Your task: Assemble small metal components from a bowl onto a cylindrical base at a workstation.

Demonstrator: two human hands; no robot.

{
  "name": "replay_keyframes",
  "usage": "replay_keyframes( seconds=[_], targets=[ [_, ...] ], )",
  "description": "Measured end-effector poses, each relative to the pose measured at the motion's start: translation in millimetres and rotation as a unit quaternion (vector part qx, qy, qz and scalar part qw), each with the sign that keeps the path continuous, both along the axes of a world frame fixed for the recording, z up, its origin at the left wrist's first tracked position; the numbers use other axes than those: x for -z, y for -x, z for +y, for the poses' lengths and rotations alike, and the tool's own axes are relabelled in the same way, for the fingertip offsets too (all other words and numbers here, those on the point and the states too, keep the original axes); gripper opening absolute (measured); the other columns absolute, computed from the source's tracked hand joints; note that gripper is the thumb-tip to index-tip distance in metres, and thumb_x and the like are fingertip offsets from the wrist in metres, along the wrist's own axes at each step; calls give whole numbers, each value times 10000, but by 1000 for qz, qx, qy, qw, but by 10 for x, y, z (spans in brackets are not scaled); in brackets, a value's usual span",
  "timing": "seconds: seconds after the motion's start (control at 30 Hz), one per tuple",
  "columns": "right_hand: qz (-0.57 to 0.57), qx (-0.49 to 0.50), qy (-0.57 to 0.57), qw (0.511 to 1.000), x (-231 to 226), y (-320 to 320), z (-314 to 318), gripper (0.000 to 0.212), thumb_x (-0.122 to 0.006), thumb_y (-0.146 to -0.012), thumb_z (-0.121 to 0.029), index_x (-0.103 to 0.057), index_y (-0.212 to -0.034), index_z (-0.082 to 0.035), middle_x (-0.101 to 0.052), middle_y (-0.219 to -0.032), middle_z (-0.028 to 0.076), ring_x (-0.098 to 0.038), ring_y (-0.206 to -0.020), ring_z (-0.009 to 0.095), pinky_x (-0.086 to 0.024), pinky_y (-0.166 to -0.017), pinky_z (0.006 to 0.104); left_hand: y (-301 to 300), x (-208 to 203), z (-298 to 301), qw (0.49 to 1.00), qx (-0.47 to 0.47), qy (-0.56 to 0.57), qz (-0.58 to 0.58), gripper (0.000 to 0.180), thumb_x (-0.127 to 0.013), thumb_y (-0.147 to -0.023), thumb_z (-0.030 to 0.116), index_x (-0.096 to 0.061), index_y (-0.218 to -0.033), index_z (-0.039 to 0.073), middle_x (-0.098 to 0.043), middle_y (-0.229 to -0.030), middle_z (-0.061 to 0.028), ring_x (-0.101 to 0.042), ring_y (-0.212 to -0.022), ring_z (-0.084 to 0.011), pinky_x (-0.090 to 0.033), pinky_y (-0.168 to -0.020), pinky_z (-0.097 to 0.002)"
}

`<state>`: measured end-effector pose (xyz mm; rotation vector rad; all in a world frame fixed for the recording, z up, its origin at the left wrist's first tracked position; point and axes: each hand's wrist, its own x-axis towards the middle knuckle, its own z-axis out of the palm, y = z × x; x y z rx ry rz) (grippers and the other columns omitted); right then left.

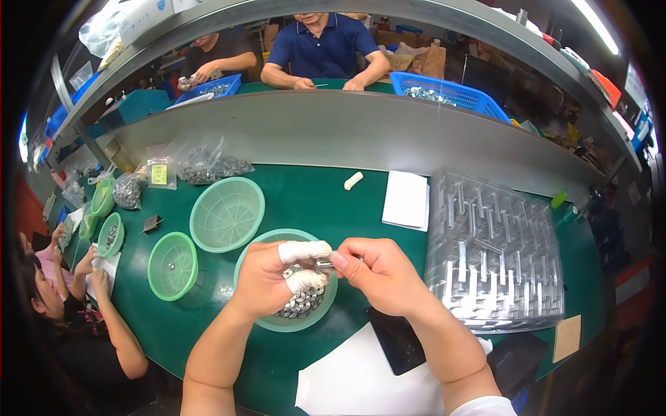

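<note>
Both hands meet above a pale green basket [291,328] that holds many small metal parts [305,306]. White wraps cover the thumb and forefinger of my left hand [260,274], which are closed around the near end of a small silver metal piece [324,263]. Thumb and fingertips of my right hand [381,274] pinch the other end of the same piece. My fingers cover much of it, so its exact kind cannot be made out. Beneath my right forearm lies a black phone-like device [397,340], partly over a white sheet [354,374].
Two more green baskets [227,215] stand left, the smaller one [163,284] holding a tiny part. Clear plastic trays [496,256] with metal strips are stacked right. Papers [406,200] and a white finger wrap [353,181] lie farther back. Bagged parts [208,166] sit far left. Co-workers sit opposite and left.
</note>
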<state>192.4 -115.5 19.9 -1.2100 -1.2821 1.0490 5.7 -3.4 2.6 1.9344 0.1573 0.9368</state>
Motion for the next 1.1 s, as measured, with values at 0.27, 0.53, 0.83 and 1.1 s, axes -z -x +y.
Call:
replay_keyframes(
  seconds=[0.27, 0.53, 0.83, 1.1],
  targets=[
    [-39, 4, -20, 999, -37, 31, -28, 303, -602, -1052, -236, -614, -837, -22, -480, -649, -56, -380, -608, 39, -321, -533, 236, -32, -142, -49, 955, -127, -269, 10, 281, -824, -791, 119, -726, -1033, 14, -698, -783, -107, -674, -659, -237, -522, -590, -317],
    [-103, 53, -87, 989, -55, 84, -33, 237, -633, -1017, -171, -632, -844, -10, -480, -558, 0, -388, -536, 58, -321, -485, 260, -45, -42, -85, 969, -118, -213, 34, 306, -775, -875, 281, -658, -934, 5, -645, -728, -96, -615, -586, -246, -472, -535, -335],
    [-159, 107, -186, 964, 64, 178, -1, 201, -638, -1002, -131, -630, -844, -7, -506, -584, 38, -426, -523, 90, -371, -493, 269, -6, -70, -185, 990, -99, -32, 100, 245, -718, -925, 256, -652, -858, 30, -616, -656, -98, -601, -577, -265, -447, -522, -363],
    [19, -6, -49, 999, 47, 10, 17, 278, -602, -1045, -191, -622, -838, -8, -481, -631, -53, -385, -588, 44, -331, -523, 240, -37, -217, -150, 973, -112, -186, 85, 267, -784, -879, 267, -658, -912, 35, -628, -692, -73, -620, -611, -251, -464, -534, -348]
  ],
)
